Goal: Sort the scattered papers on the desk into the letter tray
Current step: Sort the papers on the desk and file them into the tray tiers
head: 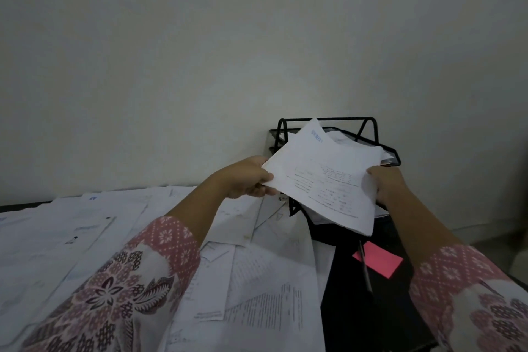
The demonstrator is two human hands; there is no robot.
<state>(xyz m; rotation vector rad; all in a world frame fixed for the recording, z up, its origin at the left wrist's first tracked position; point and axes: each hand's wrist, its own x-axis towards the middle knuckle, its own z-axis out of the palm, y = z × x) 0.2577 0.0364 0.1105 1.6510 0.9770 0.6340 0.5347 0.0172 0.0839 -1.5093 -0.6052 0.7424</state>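
Observation:
I hold a small stack of printed white sheets (323, 174) in the air with both hands, right in front of the black wire letter tray (368, 134). My left hand (248, 178) grips the stack's left edge. My right hand (385, 183) grips its right edge. The stack tilts up toward the tray's top tier, which has some paper in it. A lower tier with paper shows below the stack. Many loose papers (120, 226) cover the desk to the left and in front.
A pink sticky pad (380, 261) lies on the dark desk surface (357, 308) at the right, with a pen (365, 268) across it. The tray stands against a plain pale wall (228, 51). My patterned pink sleeves fill the lower corners.

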